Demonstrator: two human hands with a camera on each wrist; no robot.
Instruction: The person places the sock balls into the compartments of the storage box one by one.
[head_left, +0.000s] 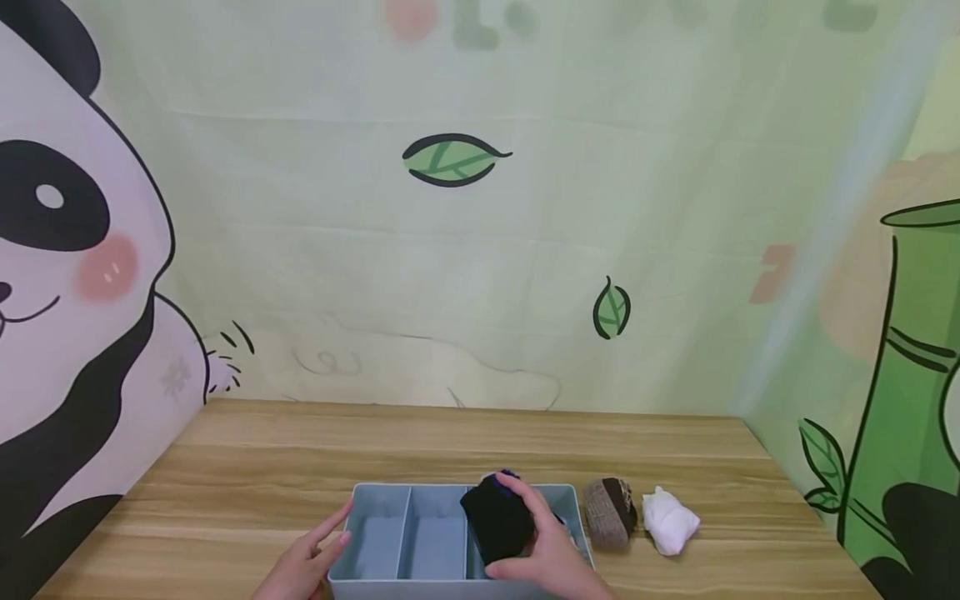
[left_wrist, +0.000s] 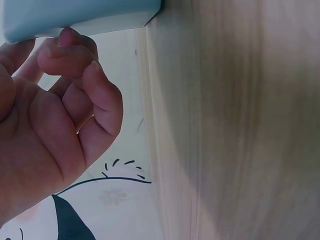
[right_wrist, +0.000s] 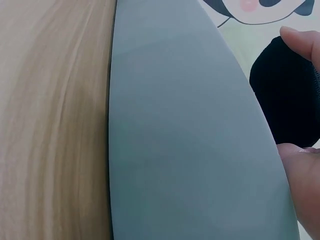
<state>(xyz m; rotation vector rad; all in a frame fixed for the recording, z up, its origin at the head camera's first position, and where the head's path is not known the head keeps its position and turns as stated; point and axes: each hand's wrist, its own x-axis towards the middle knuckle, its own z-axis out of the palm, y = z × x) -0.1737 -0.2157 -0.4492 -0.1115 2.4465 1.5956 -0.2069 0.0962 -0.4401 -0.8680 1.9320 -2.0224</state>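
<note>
My right hand (head_left: 553,552) grips a folded black sock (head_left: 498,523) between thumb and fingers, tilted over the right part of a blue-grey divided box (head_left: 442,589). A bit of dark blue shows at the sock's top. In the right wrist view the black sock (right_wrist: 285,95) appears past the box's long side wall (right_wrist: 185,130), thumb and a finger at its ends. At the box's left end is my left hand (head_left: 300,562), fingertips right at the wall. The left wrist view shows its fingers (left_wrist: 102,95) loosely bent under the box edge (left_wrist: 85,17).
Just right of the box lies a rolled brown sock with a dark band (head_left: 609,515), then a white bundled cloth (head_left: 670,521). The box's left and middle compartments show bare floors. Behind the wooden table (head_left: 465,433) hangs a printed panda backdrop (head_left: 337,250).
</note>
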